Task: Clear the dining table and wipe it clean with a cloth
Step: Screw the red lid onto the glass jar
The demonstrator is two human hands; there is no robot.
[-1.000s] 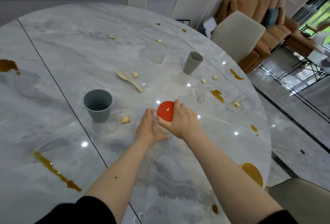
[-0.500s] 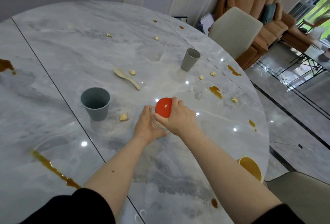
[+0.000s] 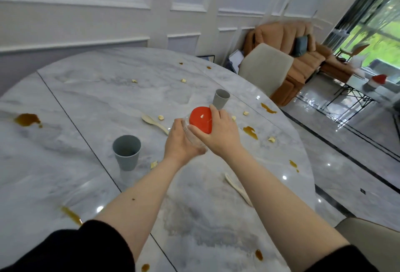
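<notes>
Clearing step under way: red candle (image 3: 200, 122) in its glass holder (image 3: 190, 136) lifted above mid-table, clasped by left hand (image 3: 180, 141) and right hand (image 3: 219, 134). Next: carrying it off level, then cups, spoons, stains

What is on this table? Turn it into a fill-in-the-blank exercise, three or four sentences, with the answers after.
1. The left hand and right hand grip a clear glass holder that holds a ___ candle.
2. The number of cups standing on the table is ___.
3. The blue-grey cup stands to the ___ of the left hand.
4. The number of pale spoons lying on the table is ___.

Missing words: red; two; left; two
</notes>
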